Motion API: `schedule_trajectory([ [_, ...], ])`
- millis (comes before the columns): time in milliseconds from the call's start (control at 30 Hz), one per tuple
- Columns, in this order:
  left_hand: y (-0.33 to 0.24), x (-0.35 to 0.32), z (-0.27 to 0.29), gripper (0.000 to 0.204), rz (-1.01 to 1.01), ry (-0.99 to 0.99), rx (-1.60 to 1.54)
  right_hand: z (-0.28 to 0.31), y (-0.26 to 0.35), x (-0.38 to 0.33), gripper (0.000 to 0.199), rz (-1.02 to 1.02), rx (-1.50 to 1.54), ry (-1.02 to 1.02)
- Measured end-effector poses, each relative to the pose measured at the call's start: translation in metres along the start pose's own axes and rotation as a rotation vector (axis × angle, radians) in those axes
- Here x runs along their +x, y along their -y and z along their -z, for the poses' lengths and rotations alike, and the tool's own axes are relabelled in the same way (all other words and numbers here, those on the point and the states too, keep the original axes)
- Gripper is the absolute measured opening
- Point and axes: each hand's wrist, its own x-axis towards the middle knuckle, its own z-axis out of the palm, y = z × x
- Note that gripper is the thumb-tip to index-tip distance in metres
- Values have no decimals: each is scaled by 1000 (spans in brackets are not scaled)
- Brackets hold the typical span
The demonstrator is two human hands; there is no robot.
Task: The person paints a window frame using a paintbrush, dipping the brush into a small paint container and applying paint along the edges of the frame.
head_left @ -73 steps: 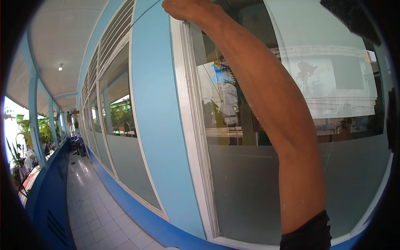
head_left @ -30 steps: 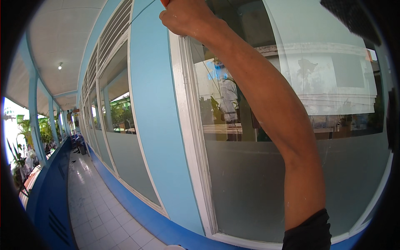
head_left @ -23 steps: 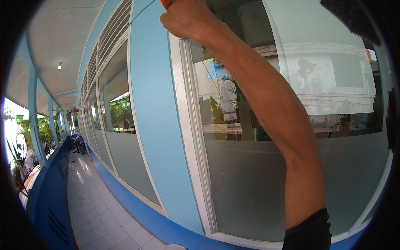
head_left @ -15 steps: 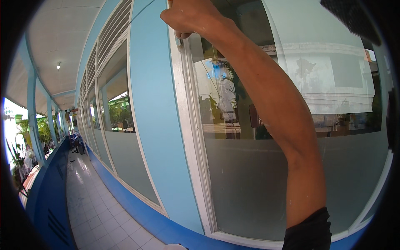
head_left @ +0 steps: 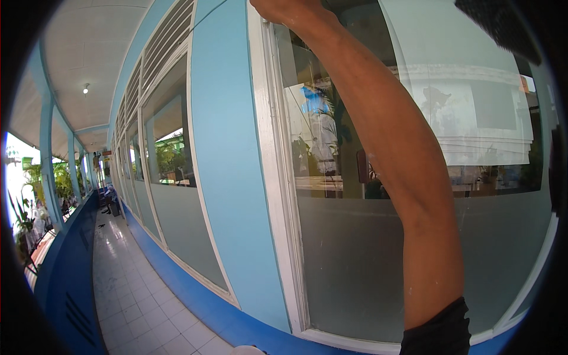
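My right arm (head_left: 408,148), in a dark sleeve, reaches up from the lower right across a window. At the upper edge of the picture my right hand (head_left: 288,10) is closed against the top left part of the white window frame (head_left: 273,177). The picture's edge cuts off part of the hand, and whatever its fingers hold is hidden. Behind the arm, the window pane (head_left: 349,254) is frosted in its lower half and clear above, with reflections. White sheets (head_left: 473,130) hang behind the glass. My left hand is out of view.
Left of the frame runs a light blue wall strip (head_left: 231,148), then more windows (head_left: 171,219). A tiled walkway (head_left: 142,302) extends along them beside a low blue wall (head_left: 65,284) with posts and plants. A pale rounded object (head_left: 245,350) shows at the bottom edge.
My right hand has moved up and slightly right along the frame, partly leaving the picture. A small pale thing visible below its fingers before is now hidden.
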Motion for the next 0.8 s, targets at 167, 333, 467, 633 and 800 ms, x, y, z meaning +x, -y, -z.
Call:
schedule_trajectory([
  [167,-3,-5,-26,90,-23,60,-2,-24,-16,10,34,80,-83,-27],
  [333,-10,-5,-22,91,88,-256,-124,-49,-49,15,41,260,-242,-101],
  [467,-5,1,2,91,137,106,-286,-59,-65,16,47,418,-402,-177],
  [633,-3,-2,5,90,43,46,-91,-66,-61,11,41,366,-117,-176],
  [800,-5,-5,-7,92,46,55,-72,-62,-42,7,30,186,-24,-43],
])
